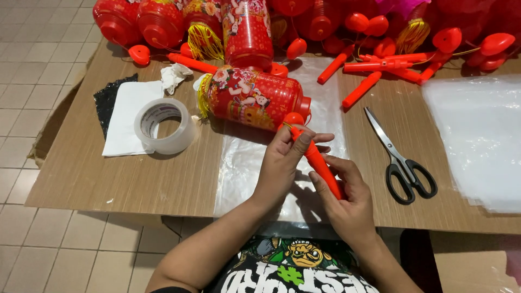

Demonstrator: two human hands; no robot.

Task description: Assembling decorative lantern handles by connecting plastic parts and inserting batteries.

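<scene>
**Both hands on an orange stick**

The right hand (350, 203) wraps the lower end of a slim orange plastic stick (320, 163); the left hand (285, 157) pinches its upper end. Beyond lies a red cylindrical paper lantern (252, 97) on a clear plastic sheet (244, 163).

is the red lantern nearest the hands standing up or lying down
Lying down: the red lantern rests on its side on the table, its yellow tassel end toward the tape roll.

On your counter (135, 179) you see a roll of clear tape (164, 125) on white paper (120, 130), black-handled scissors (400, 157) to the right, clear plastic sheets (477, 135) beyond them, and loose orange sticks (361, 89) near the far edge.
</scene>
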